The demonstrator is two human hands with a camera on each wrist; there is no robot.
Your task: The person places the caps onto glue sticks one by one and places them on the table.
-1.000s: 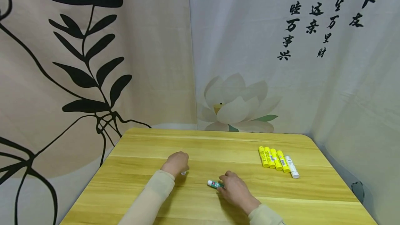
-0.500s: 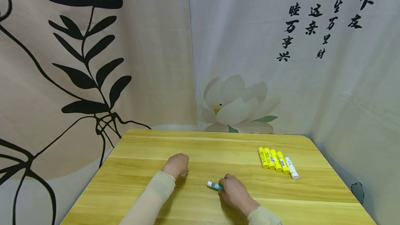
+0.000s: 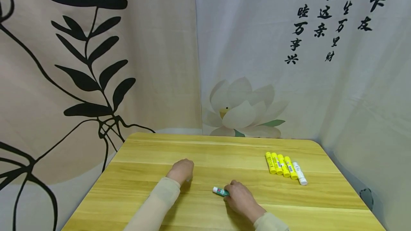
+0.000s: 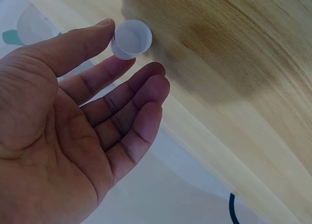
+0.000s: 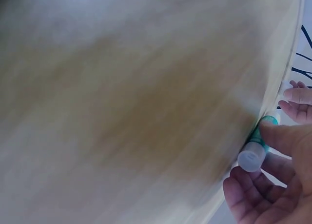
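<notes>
My left hand pinches a small white cap between thumb and index finger; the left wrist view shows its hollow open end, and the other fingers are loosely bent below it. My right hand holds a green-and-white glue stick by one end, thumb on one side and fingers on the other. The stick lies low along the tabletop, its white end pointing left towards the left hand. In the right wrist view a whitish round end of the glue stick faces the camera.
Several yellow glue sticks lie side by side at the right of the wooden table, with a white stick at the end of their row. Printed cloth hangs behind the table and along its right side.
Almost nothing differs. The white cap is now nearly hidden behind the left hand in the head view; the right hand has closed slightly more around the glue stick.
</notes>
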